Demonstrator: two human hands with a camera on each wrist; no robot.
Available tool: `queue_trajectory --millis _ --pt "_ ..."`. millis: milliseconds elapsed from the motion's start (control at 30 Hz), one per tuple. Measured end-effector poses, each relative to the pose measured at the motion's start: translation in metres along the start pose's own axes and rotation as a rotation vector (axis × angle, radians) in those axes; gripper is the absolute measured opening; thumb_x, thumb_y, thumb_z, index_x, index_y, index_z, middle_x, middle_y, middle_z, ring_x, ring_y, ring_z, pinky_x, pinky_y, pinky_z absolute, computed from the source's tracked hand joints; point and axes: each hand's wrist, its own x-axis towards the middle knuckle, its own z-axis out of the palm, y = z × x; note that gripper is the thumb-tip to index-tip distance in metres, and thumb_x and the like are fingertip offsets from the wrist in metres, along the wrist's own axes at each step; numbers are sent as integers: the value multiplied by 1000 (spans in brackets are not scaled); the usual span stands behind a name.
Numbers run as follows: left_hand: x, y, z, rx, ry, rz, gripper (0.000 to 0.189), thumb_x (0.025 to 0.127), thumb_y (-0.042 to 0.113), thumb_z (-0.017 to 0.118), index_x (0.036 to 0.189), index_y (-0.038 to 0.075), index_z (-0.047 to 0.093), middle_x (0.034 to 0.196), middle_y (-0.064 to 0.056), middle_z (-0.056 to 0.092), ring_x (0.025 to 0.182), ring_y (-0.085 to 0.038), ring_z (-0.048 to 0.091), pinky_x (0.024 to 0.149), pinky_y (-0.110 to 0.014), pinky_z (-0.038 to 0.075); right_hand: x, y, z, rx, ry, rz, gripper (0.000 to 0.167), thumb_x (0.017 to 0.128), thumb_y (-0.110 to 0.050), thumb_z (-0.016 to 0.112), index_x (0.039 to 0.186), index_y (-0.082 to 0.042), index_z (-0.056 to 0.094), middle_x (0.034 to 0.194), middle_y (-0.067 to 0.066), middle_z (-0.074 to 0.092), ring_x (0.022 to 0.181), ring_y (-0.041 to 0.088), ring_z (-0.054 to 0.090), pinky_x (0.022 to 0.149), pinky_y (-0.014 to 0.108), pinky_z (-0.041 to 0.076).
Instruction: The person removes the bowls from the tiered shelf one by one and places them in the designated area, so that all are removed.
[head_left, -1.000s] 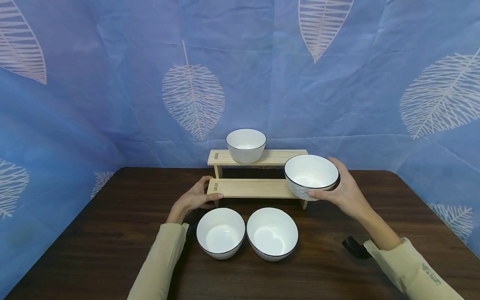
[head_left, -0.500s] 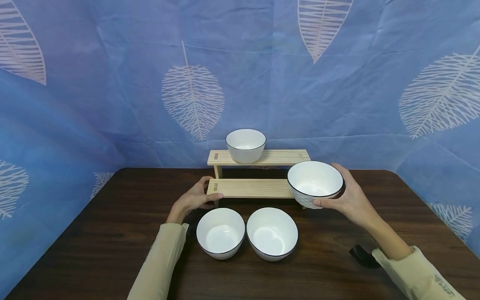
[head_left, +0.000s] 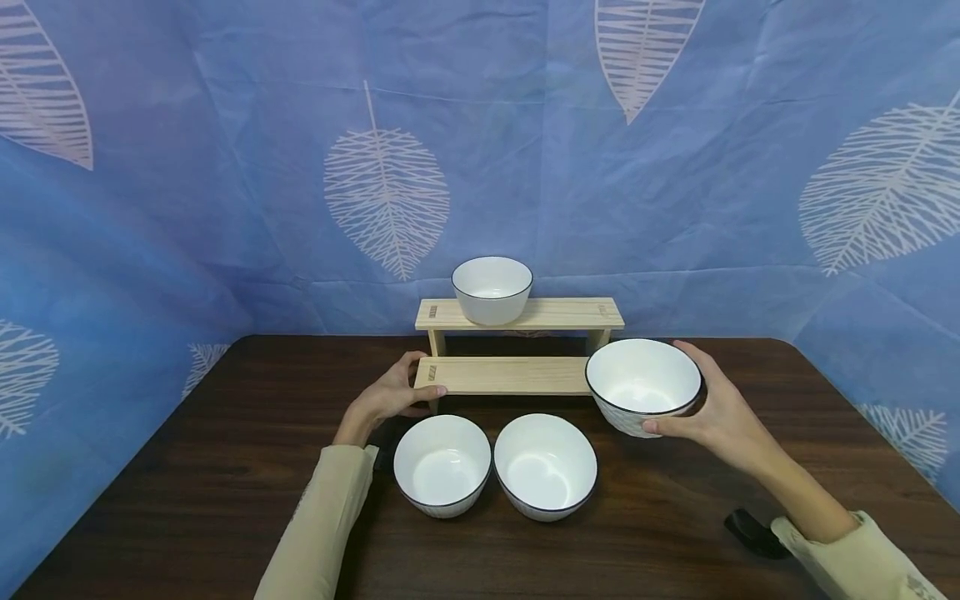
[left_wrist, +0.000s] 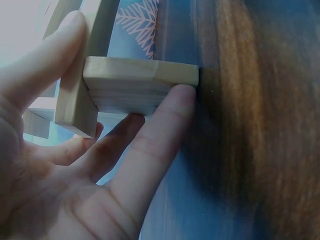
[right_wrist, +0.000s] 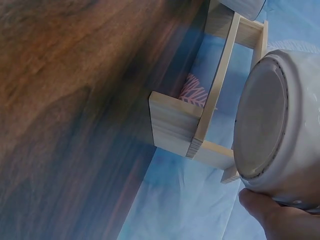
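A: What do we record for the hands?

B: We find the left hand partly curled, gripping the two-tier wooden rack, thumb over the lower shelf, fingers against the leg. The right hand, spread wide, grips a patterned white bowl raised off the surface.

A: Positions from the rack's centre?

B: We log the held bowl past three o'clock, a second bowl on the upper shelf at eleven, a third bowl at seven, a fourth bowl before six.
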Motion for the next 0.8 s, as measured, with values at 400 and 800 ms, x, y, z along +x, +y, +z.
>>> queue_trajectory --millis 400,800 --pt "-3 1 1 0 -4 -1 70 95 6 72 149 0 28 136 -27 46 113 -41 61 88 -53 57 -10 6 2 -13 -14 0 114 75 -12 90 159 3 13 144 36 34 119 53 50 77 33 52" --pt "-2 1 1 6 6 -4 72 95 7 72 150 0 27 137 -27 46 112 -40 62 89 -54 56 -17 13 3 -3 -39 -12 114 75 -13 90 158 5 14 145 36 34 114 53 55 73 36 55"
